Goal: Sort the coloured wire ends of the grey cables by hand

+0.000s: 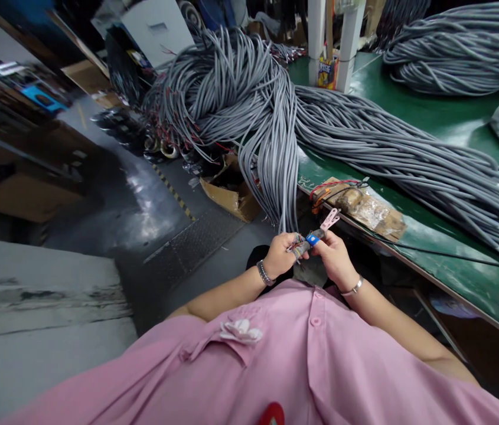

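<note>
My left hand (279, 255) is closed around the end of a grey cable (299, 247), whose thin coloured wires stick out between the fingers. My right hand (333, 255) is closed on a small tool (322, 230) with a blue band and pink handles, its tip meeting the cable end. Both hands are held close together in front of my pink shirt, just below the edge of the green workbench (435, 248). A thick bundle of grey cables (271, 136) hangs over the bench edge right above my hands.
More grey cable bundles (453, 47) lie across the bench. A brown taped block with red wires (359, 203) rests at the bench edge. Open cardboard boxes (231, 195) stand on the grey floor to the left, near a yellow-striped line.
</note>
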Tool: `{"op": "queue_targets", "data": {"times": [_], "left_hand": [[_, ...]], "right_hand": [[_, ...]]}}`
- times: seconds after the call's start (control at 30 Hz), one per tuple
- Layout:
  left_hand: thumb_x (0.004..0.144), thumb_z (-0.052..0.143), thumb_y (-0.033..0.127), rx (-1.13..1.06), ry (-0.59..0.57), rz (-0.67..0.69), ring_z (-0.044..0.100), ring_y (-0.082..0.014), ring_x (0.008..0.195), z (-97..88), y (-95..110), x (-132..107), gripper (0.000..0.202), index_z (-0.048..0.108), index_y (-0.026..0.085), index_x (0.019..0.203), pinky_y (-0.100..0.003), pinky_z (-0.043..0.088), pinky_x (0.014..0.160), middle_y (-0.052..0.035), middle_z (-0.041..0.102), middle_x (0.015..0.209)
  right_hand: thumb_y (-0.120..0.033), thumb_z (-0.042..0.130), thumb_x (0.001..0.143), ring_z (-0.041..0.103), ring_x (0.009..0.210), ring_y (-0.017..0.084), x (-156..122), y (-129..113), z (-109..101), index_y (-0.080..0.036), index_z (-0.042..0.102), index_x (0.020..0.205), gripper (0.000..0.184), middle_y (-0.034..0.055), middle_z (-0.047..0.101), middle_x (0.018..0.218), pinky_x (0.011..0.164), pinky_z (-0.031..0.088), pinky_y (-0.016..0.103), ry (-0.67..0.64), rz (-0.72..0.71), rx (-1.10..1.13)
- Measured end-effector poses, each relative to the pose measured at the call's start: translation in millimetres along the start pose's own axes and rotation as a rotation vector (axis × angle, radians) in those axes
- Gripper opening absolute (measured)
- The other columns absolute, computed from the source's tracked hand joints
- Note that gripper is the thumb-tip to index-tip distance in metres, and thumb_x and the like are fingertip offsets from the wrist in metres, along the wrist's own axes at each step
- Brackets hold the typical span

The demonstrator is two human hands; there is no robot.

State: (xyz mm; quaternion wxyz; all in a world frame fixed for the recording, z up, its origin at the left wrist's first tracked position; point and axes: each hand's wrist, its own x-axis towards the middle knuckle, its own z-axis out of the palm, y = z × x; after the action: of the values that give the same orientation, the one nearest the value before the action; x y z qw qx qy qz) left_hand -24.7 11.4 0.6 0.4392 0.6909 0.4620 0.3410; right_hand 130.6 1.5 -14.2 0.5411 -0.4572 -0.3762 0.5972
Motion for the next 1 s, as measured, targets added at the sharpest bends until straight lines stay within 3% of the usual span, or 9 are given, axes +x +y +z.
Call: {"op": "queue_targets", "data": {"times": [0.17,0.4,0.63,1.0], "left_hand": [[0.086,0.06,0.038,-0.083,0.029,-0.008,0.057,-0.0101,0.055,1.4,4.3,0.2,0.032,0.066,0.013,0.066,-0.021,0.044,0.056,-0.0051,0.067,0.062],[0.084,0.063,0.041,-0.203,0.083,-0.051,0.057,-0.0101,0.054,-1.1,7.9,0.8,0.034,0.063,0.014,0.065,-0.021,0.045,0.055,-0.0029,0.064,0.058],[0.083,0.063,0.043,-0.198,0.066,-0.079,0.056,-0.0099,0.053,1.9,9.8,1.2,0.035,0.062,0.014,0.064,-0.021,0.044,0.055,-0.003,0.065,0.058],[0.084,0.063,0.042,-0.222,0.112,-0.094,0.057,-0.0104,0.053,0.2,4.6,2.2,0.034,0.062,0.013,0.066,-0.022,0.045,0.056,-0.0032,0.065,0.059]], "right_hand": [[-0.036,0.073,0.075,0.045,0.052,0.008,-3.7,3.0,2.5,-0.019,0.061,0.076,0.021,-0.0052,0.054,0.06,0.053,0.037,0.023,0.038,-0.006,0.081],[-0.038,0.077,0.072,0.054,0.063,0.011,-10.0,2.5,-3.3,-0.02,0.066,0.092,0.029,0.0004,0.065,0.078,0.058,0.043,0.024,-0.07,0.037,0.113],[-0.04,0.078,0.07,0.05,0.059,0.011,-4.5,2.6,-7.0,-0.02,0.067,0.085,0.028,-0.0003,0.063,0.074,0.056,0.043,0.026,-0.015,0.002,0.087],[-0.039,0.08,0.068,0.048,0.053,0.009,-9.1,9.8,-9.0,-0.018,0.065,0.076,0.026,-0.0029,0.059,0.064,0.054,0.042,0.025,-0.001,0.104,0.166]]}}
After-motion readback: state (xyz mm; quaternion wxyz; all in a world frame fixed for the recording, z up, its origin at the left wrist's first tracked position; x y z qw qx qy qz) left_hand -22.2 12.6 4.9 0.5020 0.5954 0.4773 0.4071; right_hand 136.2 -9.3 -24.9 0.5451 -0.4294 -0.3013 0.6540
